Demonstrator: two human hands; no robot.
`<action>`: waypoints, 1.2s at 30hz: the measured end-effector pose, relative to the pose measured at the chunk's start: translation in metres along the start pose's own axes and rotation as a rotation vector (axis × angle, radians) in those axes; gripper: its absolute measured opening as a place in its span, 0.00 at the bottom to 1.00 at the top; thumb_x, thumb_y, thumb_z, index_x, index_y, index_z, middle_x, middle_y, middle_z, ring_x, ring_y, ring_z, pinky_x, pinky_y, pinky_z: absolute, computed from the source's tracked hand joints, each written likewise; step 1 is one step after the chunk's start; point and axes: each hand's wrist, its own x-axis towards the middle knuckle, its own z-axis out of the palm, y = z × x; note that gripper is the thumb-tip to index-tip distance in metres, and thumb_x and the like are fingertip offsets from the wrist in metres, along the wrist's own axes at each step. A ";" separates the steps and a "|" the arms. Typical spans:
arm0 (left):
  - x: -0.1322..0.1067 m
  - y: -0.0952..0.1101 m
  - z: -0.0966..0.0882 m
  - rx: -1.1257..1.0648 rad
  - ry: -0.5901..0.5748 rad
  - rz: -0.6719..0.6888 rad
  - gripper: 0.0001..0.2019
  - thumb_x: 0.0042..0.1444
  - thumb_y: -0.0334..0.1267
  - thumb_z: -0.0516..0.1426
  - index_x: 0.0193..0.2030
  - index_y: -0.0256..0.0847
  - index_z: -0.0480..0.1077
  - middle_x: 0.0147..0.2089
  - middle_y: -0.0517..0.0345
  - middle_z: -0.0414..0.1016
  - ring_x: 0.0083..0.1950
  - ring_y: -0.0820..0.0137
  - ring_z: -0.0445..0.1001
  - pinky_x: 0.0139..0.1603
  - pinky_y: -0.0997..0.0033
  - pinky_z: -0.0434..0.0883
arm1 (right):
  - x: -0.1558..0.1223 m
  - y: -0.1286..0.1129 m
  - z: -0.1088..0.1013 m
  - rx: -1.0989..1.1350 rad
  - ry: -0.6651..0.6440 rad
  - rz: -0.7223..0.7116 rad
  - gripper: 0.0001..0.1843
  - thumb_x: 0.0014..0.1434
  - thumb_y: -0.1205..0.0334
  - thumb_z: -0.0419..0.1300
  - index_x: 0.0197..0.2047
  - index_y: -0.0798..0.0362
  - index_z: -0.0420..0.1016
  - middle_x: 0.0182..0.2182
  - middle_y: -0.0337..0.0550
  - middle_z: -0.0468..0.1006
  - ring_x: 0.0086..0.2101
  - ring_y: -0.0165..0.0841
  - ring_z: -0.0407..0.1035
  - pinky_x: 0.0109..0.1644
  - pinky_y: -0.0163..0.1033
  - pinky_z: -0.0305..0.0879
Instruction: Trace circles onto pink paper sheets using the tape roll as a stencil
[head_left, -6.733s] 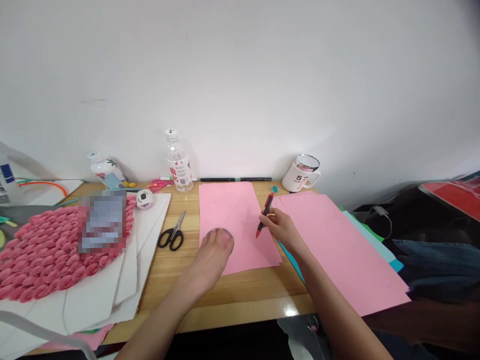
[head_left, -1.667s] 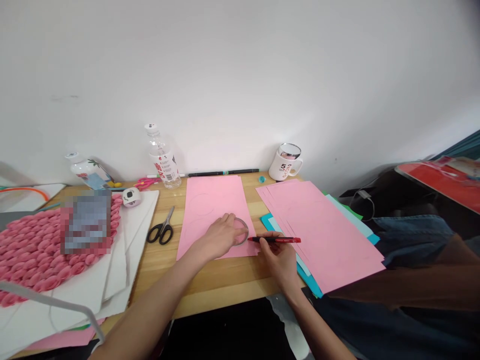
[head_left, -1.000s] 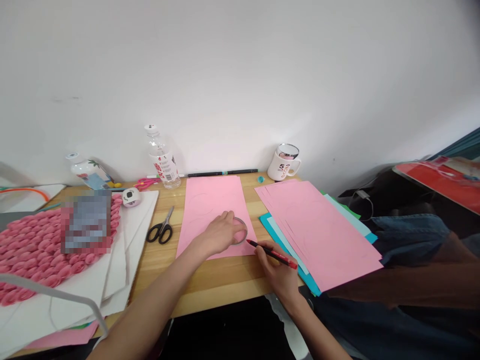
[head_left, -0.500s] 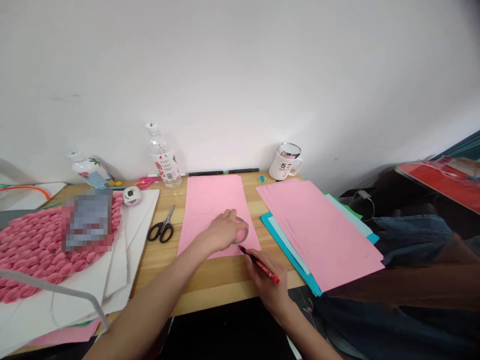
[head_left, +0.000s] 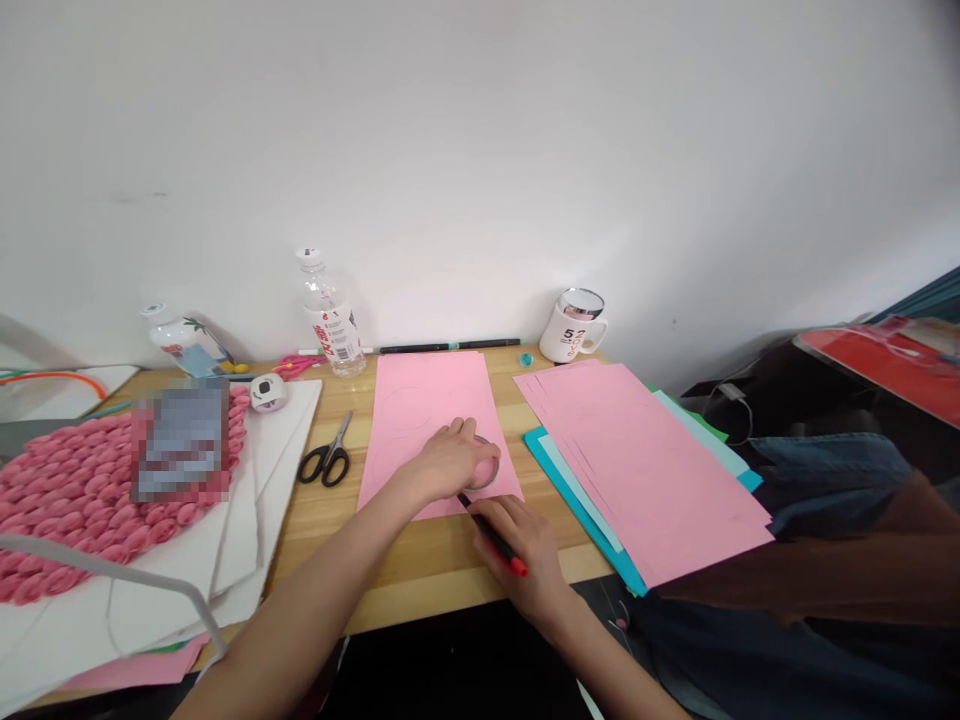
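Observation:
A sheet of pink paper [head_left: 431, 380] lies on the wooden table, with faint round outlines drawn on it. My left hand [head_left: 448, 462] presses a round ring-like object with a grey rim [head_left: 493, 478] onto the lower right of the sheet; pink shows inside the rim, and the hand covers its left side. In my right hand [head_left: 525, 560] is a red and black marker [head_left: 501, 548], gripped with its tip at the lower left of the ring, close to my left fingers. Black-handled scissors [head_left: 325, 463] lie left of the sheet.
Right of the sheet is a stack of pink sheets [head_left: 637, 460] over blue ones, overhanging the table edge. A white mug [head_left: 568, 330], a water bottle [head_left: 334, 325] and black pens [head_left: 412, 349] line the wall. Pink petal-like pieces [head_left: 82, 490] cover white boards at left.
My right hand has moved left with the marker, its tip passing along the lower edge of the ring. My left hand stays on the ring. The view has shifted slightly.

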 end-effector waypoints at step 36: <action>0.005 0.000 -0.002 0.027 0.007 0.007 0.20 0.48 0.32 0.55 0.50 0.51 0.70 0.47 0.51 0.63 0.51 0.58 0.63 0.47 0.64 0.63 | -0.009 -0.005 0.013 -0.084 0.007 -0.010 0.17 0.57 0.73 0.54 0.48 0.54 0.74 0.32 0.47 0.80 0.31 0.37 0.74 0.32 0.40 0.71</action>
